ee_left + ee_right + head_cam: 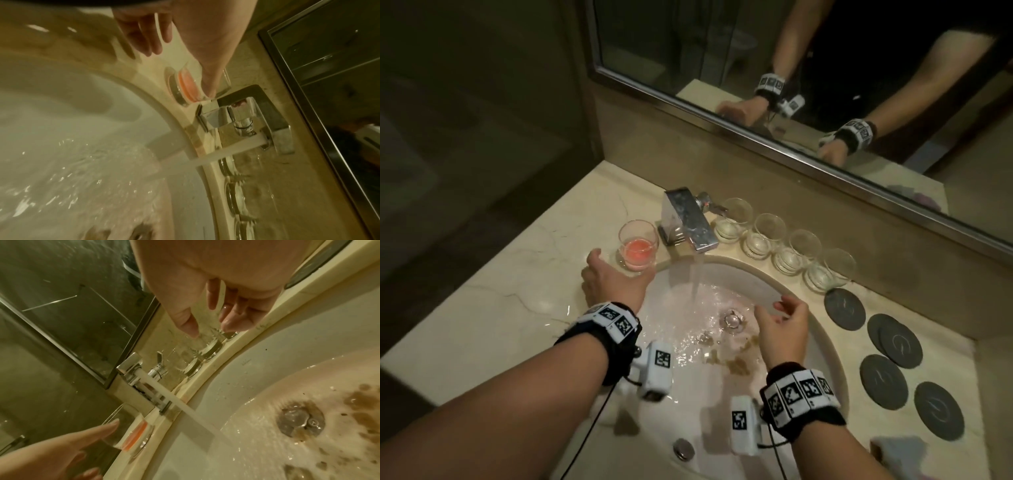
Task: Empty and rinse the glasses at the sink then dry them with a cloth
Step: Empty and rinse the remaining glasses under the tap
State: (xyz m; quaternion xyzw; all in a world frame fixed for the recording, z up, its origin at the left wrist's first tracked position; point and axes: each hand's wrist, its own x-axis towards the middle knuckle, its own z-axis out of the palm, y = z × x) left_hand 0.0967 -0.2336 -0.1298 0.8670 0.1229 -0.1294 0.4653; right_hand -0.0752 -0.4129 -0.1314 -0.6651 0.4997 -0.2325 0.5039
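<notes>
A short glass of pink liquid (637, 246) (187, 86) (135, 434) stands on the counter left of the tap (688, 222). My left hand (616, 274) (180, 69) reaches around its base with straight, spread fingers; one digit touches its side, but nothing grips it. My right hand (780, 315) (208, 329) hovers over the white sink (739, 277), wet, fingers loosely curled and empty. Water (697, 277) runs from the tap into the basin. Several clear empty glasses (765, 236) stand in a row right of the tap.
Brown residue (736, 365) lies in the basin near the drain (732, 320). Several dark round coasters (844, 308) sit on the counter at the right, and a pale cloth (893, 452) lies at the lower right. A mirror (791, 68) runs along the back wall.
</notes>
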